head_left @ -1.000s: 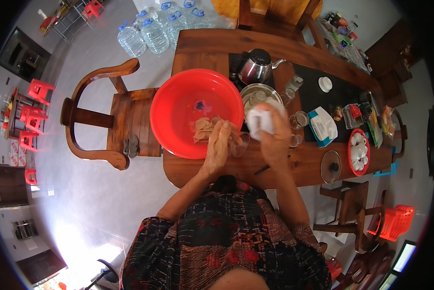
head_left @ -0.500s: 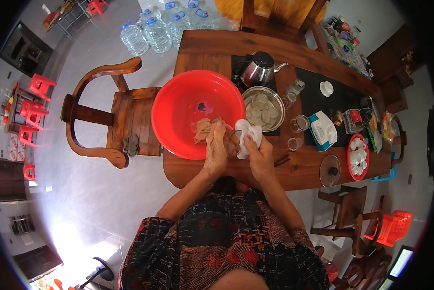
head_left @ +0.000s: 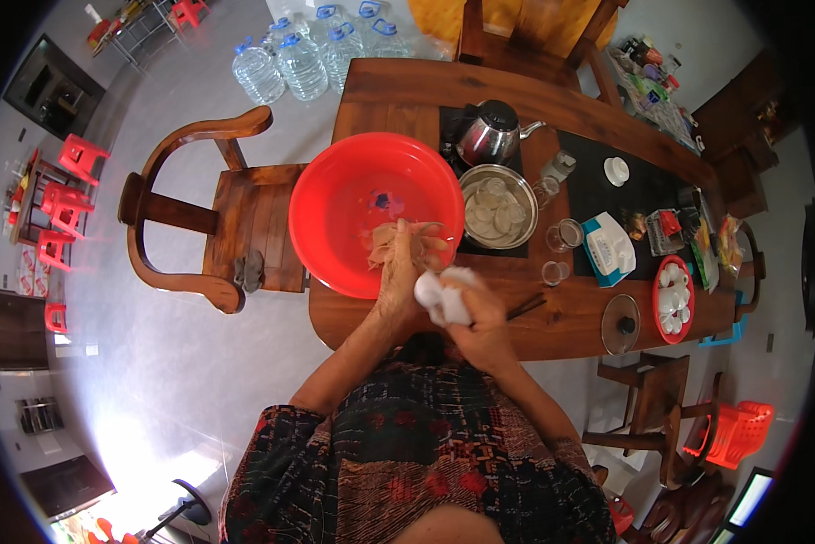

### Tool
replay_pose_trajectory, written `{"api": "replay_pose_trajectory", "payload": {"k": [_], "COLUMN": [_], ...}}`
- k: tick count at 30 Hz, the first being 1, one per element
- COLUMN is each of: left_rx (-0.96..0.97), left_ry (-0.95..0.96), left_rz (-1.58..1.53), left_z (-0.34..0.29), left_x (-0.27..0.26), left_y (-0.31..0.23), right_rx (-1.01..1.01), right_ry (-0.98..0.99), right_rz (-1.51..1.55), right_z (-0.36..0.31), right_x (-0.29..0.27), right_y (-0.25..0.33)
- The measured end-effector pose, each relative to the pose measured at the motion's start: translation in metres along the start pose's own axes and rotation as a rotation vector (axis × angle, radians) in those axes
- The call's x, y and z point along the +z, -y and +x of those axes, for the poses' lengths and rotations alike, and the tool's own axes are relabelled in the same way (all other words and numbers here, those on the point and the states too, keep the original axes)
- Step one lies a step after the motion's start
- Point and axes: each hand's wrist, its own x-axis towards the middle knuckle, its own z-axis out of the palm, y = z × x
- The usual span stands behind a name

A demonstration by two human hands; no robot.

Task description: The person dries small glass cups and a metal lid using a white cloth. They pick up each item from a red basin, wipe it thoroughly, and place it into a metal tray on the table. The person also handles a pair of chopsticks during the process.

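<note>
My left hand (head_left: pixel 396 276) is closed at the near rim of a red plastic basin (head_left: pixel 312 227). Its fingers are around a small clear drinking glass, mostly hidden and hard to make out. A tan, crumpled, cloth-like piece (head_left: pixel 383 247) shows beside those fingers, over the basin. Just to the right, my right hand (head_left: pixel 482 317) grips a bunched white cloth (head_left: pixel 445 297), blurred by motion. A steel pan (head_left: pixel 531 227) with several clear glass pieces in liquid stands right of the basin.
On the wooden table (head_left: pixel 552 313) stand a kettle (head_left: pixel 489 140), clear glasses (head_left: pixel 564 236), a tissue pack (head_left: pixel 609 249), a glass lid (head_left: pixel 620 324) and a red bowl of white cups (head_left: pixel 673 299). Dark chopstick-like sticks (head_left: pixel 525 306) lie near my right hand. A wooden chair (head_left: pixel 212 218) stands left.
My right hand with the white cloth has moved down and left, towards me. The glass, plainly visible between my hands before, is now mostly hidden. The view has shifted slightly.
</note>
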Motion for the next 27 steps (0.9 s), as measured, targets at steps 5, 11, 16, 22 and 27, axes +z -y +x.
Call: {"api": "replay_pose_trajectory", "payload": {"k": [5, 11, 16, 22, 27], "left_rx": [-0.06, -0.017, -0.009, 0.001, 0.304], "left_ry": [0.332, 0.361, 0.248, 0.218, 0.204], "left_rz": [-0.307, -0.397, -0.364, -0.305, -0.119], "left_z": [-0.008, -0.008, 0.005, 0.006, 0.0], "left_x": [0.001, -0.001, -0.01, -0.013, 0.006], "left_y": [0.009, 0.005, 0.01, 0.003, 0.023], "right_rx": [-0.155, -0.401, -0.418, 0.033, 0.565], "right_ry": [-0.226, -0.217, -0.101, -0.269, -0.366], "right_rz": [-0.263, -0.528, -0.502, -0.215, 0.978], "right_z": [0.036, 0.026, 0.012, -0.001, 0.021], "right_x": [-0.007, 0.01, -0.004, -0.019, 0.011], "right_y": [0.011, -0.002, -0.012, -0.043, -0.04]}}
